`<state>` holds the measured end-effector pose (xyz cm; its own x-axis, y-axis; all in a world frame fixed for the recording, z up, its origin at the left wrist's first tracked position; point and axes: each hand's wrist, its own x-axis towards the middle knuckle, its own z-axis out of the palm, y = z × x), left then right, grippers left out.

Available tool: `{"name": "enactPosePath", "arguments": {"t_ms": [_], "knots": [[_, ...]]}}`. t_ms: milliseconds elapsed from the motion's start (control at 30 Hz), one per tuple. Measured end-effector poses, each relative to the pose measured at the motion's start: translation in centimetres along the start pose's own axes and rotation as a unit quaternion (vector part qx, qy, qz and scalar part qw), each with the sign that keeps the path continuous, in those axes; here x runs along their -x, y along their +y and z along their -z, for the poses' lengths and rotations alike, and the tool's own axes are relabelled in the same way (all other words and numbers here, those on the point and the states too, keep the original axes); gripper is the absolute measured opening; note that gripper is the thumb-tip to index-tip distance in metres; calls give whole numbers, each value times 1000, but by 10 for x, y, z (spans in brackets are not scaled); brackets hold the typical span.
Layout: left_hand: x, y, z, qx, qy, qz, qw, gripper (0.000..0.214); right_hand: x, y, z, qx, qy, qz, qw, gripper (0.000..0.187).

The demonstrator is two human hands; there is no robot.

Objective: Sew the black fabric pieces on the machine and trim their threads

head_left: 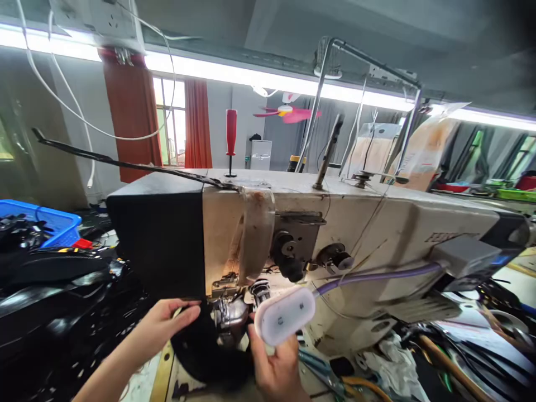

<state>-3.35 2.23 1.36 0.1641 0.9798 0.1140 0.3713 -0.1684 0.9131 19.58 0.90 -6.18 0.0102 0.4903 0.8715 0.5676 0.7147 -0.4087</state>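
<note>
A curved black piece of material (pixel 205 354) lies under the needle area of a sewing machine (pixel 389 229). My left hand (pixel 170 321) pinches its upper left edge between thumb and fingers. At the other side of the piece, my right hand (pixel 276 363) has its fingers closed at the edge, close to the metal presser foot (pixel 232 314). An oval white lamp (pixel 285 316) on a purple flexible neck (pixel 381 276) hides part of that hand. The needle itself cannot be made out.
A red-handled screwdriver (pixel 231 134) stands upright on the machine head. Black pieces (pixel 62 324) are heaped at left, beside a blue basket (pixel 62 226). At lower right lie blue-handled tools (pixel 320 371), crumpled plastic (pixel 393 365) and a wooden handle (pixel 450 365).
</note>
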Motion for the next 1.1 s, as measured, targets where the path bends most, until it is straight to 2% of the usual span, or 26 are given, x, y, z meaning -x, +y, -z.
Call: {"name": "enactPosePath", "arguments": {"t_ms": [67,133,200,267,367,433,500,633,700,867,1100], "knots": [[12,-1,-9,-61,-30,-54,996,31,-10,-19,7,-5,-115,47,992,15],[19,2,-19,-103,-22,-91,990,31,-21,-28,10,-20,-166,72,983,14],[19,7,-26,-125,-21,-89,988,34,-27,-25,10,-12,-137,127,982,23],[15,12,-31,-145,-21,-79,986,36,-30,-14,9,17,-97,217,971,28],[8,15,-34,-164,0,-67,984,32,-32,3,7,64,-100,338,934,21],[6,15,-35,-164,27,-51,985,27,-31,8,5,80,-98,367,921,18],[4,15,-35,-145,34,-30,988,26,-27,9,2,85,-73,370,922,18],[0,21,-36,-56,-31,20,998,28,-16,9,-2,88,-47,332,938,23],[-3,23,-36,-12,-45,41,998,30,-11,10,-4,73,-45,292,953,26],[-9,20,-32,-9,-4,45,999,29,-10,7,-5,56,-79,202,975,26],[-12,11,-28,-18,-10,58,998,26,-5,2,0,47,-99,134,985,29]]}}
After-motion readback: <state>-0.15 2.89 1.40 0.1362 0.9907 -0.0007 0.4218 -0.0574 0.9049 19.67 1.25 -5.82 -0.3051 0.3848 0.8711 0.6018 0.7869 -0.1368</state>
